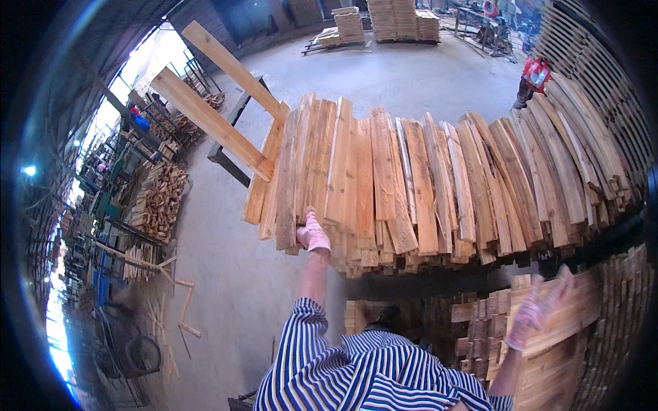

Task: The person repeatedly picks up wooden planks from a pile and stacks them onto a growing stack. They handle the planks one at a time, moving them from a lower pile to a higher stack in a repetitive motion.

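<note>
Clasping the near end of a plank (290, 179) just off centre toward ten o'clock, the left hand (314, 235) has a sensible hold on something likely stiff, rough and fairly light, while the blurred right hand (534, 314) spreads empty fingers at four o'clock.

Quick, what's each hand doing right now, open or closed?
Left hand: at the near end of a board; grip cannot be told.
Right hand: open, fingers spread, blurred, nothing visible in it.
</note>
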### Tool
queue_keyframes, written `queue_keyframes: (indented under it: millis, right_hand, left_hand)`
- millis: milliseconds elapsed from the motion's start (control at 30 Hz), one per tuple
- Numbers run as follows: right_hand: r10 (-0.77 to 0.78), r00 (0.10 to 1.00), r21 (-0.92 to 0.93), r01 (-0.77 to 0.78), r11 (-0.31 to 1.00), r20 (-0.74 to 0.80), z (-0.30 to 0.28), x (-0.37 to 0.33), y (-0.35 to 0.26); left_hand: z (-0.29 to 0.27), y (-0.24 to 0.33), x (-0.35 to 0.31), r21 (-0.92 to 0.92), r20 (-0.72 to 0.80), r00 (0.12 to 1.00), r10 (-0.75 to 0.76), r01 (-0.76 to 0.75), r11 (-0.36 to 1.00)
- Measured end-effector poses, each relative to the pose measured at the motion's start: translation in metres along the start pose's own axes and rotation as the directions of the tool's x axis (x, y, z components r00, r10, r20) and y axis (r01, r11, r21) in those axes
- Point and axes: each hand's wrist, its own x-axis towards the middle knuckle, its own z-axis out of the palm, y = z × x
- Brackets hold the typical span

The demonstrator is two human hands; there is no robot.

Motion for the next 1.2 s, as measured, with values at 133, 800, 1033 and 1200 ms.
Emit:
queue_keyframes:
  millis: [133,800,1033,1200]
  right_hand:
    - [-0.064,0.925,0.197,-0.012,0.98,0.375,0.055,-0.022,-0.112]
    - [0.066,0.464,0.153,-0.418,0.895,0.884,0.283,-0.087,-0.181]
    - [-0.133,0.636,0.055,0.141,0.988,0.76,0.288,-0.06,-0.19]
    - [0.021,0.404,-0.056,0.077,0.995,0.915,0.335,-0.02,-0.218]
  left_hand:
    - [0.005,0.031,-0.041,-0.047,-0.083,0.99,-0.117,0.113,0.992]
    - [-0.034,0.125,-0.057,0.517,0.448,0.525,0.724,-0.813,0.27]
    - [-0.01,0.133,0.001,0.652,0.589,0.708,0.39,-0.701,0.289]
    - [-0.01,0.154,0.035,0.569,0.675,0.686,0.271,-0.718,0.401]
